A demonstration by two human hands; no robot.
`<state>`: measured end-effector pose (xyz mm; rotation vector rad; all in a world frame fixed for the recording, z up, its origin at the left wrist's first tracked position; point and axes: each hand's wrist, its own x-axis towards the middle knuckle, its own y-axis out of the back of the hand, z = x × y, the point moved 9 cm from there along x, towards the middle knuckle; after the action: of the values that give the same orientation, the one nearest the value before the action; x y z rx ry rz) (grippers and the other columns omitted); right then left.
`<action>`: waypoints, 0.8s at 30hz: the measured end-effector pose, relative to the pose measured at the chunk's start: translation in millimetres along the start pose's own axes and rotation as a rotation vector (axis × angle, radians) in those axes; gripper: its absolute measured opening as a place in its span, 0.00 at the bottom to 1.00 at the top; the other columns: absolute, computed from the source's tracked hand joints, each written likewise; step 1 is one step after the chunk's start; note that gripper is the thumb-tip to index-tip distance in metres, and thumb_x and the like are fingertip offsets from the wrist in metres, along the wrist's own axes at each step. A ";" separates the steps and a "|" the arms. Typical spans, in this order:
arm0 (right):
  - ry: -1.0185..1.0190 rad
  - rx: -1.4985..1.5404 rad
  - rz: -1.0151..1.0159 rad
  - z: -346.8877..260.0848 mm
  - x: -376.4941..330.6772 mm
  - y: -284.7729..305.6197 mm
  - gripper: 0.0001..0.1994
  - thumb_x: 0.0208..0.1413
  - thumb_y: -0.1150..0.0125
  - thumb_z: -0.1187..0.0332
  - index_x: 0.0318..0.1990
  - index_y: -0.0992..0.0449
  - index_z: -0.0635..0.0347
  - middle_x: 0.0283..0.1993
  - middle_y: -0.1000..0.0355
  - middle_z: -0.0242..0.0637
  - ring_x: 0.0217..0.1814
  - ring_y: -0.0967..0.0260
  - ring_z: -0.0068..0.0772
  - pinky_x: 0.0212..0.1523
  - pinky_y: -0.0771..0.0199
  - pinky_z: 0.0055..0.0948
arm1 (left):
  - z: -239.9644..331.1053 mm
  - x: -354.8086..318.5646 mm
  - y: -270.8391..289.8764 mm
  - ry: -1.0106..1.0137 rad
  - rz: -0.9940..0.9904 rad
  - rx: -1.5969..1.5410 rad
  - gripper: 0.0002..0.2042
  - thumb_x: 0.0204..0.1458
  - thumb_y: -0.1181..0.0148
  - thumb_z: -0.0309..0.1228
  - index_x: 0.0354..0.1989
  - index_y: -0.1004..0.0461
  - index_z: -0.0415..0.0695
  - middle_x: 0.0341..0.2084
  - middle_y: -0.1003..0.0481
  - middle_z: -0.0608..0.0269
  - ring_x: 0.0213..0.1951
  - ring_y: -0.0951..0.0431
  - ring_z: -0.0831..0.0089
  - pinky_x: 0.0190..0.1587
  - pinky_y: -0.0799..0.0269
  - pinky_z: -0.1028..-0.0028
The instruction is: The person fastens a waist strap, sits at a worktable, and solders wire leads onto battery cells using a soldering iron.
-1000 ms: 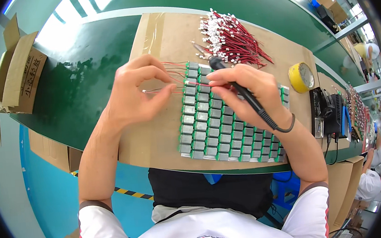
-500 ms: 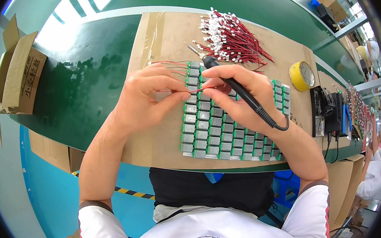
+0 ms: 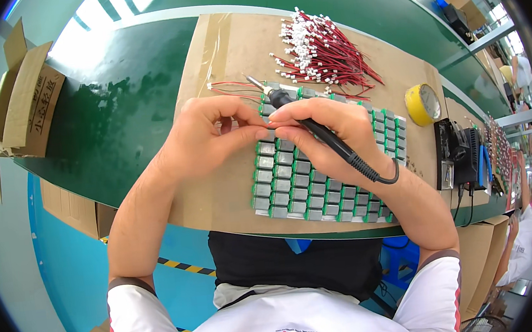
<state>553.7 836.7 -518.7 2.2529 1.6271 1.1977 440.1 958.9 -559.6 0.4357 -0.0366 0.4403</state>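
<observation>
A grid of small grey battery cells with green ends [image 3: 318, 186] lies on a brown cardboard sheet [image 3: 218, 56]. My right hand [image 3: 333, 135] grips a black soldering iron [image 3: 313, 130] like a pen, its metal tip pointing up-left past the grid's top corner. My left hand [image 3: 213, 136] pinches something small at that corner, fingertips meeting the right hand's; what it pinches is hidden. Thin red wires [image 3: 227, 87] run left from the grid's top. A pile of red wires with white connectors [image 3: 319, 50] lies further back.
A yellow tape roll [image 3: 422, 105] sits right of the grid, a black soldering station [image 3: 461, 155] beyond it. A cardboard box [image 3: 20, 105] stands at the green bench's left end. Another person [image 3: 531, 231] works at far right.
Both hands have drawn together over the grid's top left corner. The iron's tip has swung further up-left, and my left fingers have closed into a pinch.
</observation>
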 end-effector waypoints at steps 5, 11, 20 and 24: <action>-0.040 -0.048 -0.025 -0.7 0.3 7.8 0.13 0.58 0.28 0.79 0.51 0.16 0.63 0.39 0.15 0.43 0.39 0.16 0.29 0.41 0.17 0.27 | -18.9 -0.4 3.0 0.146 0.003 -0.113 0.03 0.54 0.30 0.21 0.32 0.19 0.38 0.31 0.19 0.68 0.31 0.27 0.82 0.33 0.35 0.77; -0.087 0.014 0.010 17.6 -30.6 54.0 0.20 0.68 0.37 0.73 0.65 0.25 0.70 0.40 0.15 0.43 0.40 0.15 0.32 0.43 0.14 0.29 | 0.0 -0.3 14.9 -0.155 0.057 0.148 0.05 0.50 0.33 0.19 0.27 0.24 0.36 0.38 0.20 0.62 0.37 0.19 0.77 0.38 0.23 0.77; 0.004 -0.034 -0.059 8.0 -47.3 39.4 0.18 0.52 0.24 0.76 0.52 0.16 0.67 0.36 0.17 0.45 0.33 0.19 0.35 0.33 0.20 0.28 | -13.4 2.2 9.4 -0.001 -0.008 0.053 0.03 0.47 0.35 0.17 0.26 0.24 0.34 0.41 0.20 0.61 0.41 0.17 0.73 0.50 0.16 0.73; -0.013 -0.001 -0.063 11.4 -47.7 36.6 0.18 0.51 0.24 0.75 0.51 0.15 0.67 0.36 0.18 0.46 0.33 0.18 0.36 0.33 0.20 0.29 | -12.8 3.9 9.4 0.006 -0.020 0.091 0.03 0.46 0.35 0.17 0.25 0.24 0.34 0.40 0.20 0.61 0.40 0.17 0.74 0.49 0.17 0.73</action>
<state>583.3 785.1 -532.9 2.1869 1.6785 1.1663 438.9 973.4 -567.0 0.5237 -0.0066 0.4247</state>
